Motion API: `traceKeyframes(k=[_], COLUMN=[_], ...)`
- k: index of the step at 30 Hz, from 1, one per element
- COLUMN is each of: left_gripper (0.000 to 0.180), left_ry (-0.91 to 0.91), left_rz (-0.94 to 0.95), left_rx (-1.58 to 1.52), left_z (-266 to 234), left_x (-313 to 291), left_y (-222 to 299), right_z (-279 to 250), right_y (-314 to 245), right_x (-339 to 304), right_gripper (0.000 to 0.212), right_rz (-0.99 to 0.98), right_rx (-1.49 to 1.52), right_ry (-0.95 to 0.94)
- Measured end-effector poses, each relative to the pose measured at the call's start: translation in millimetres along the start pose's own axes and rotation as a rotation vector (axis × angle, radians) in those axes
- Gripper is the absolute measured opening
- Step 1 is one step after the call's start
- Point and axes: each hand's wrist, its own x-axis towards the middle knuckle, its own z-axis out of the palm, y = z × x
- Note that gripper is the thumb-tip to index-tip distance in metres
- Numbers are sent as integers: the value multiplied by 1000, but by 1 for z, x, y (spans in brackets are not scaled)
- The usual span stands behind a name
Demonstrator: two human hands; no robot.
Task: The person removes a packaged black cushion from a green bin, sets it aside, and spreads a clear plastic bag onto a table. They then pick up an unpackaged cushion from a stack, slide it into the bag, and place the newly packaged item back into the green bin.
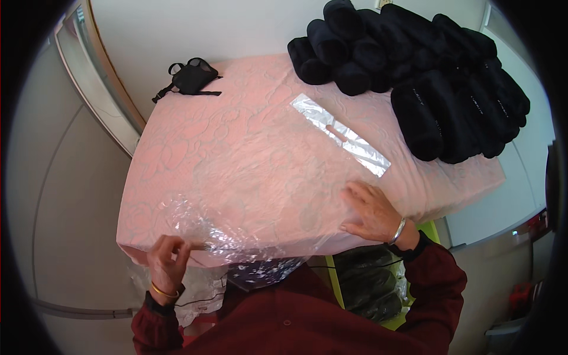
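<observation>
Though near, black cushions beyond bag

– How is the cloth coloured?
– Pink is overlaid with greyish floral outlines.
– And the bolsters?
– Black is shown; the plastic bag is seen as colourless, its header strip silvery.

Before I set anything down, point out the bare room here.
Pink cloth lies bare at left, below the black strapped pouch, and at right, between the right hand and the black rolls. Crowded: the middle, under clear plastic and silver strip; the far right, under rolls.
</observation>
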Motion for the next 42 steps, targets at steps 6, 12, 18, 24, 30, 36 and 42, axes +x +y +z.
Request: traceKeyframes(k=[6,12,18,24,30,36,42], left_gripper=[30,23,15,39,59,82,92], left_ry=[-424,-306,178,455,150,-211,-355], left_rz=[-428,-748,-618,-323,162,419,368], left_rx=[-843,-1180,-930,-78,-45,-224,116], left_z=[48,34,1,4,60,138,101], left_x=[-73,-29,9,9,38,39,46], left_y=[19,27,-42,-52,65,136,80], right_z=[11,4,9,6,31,47,32], right_y=[3,-36,-49,-28,-31,-79,-70], right_x=[2,12,12,-3,20,36,23], right_gripper=[69,59,48,43,53,85,99], right_rz=[111,135,16,17,63,-42,61], right_rx=[-161,-101,83,171,30,-21,50], right_ry=[23,-49,21,58,182,-70,-103])
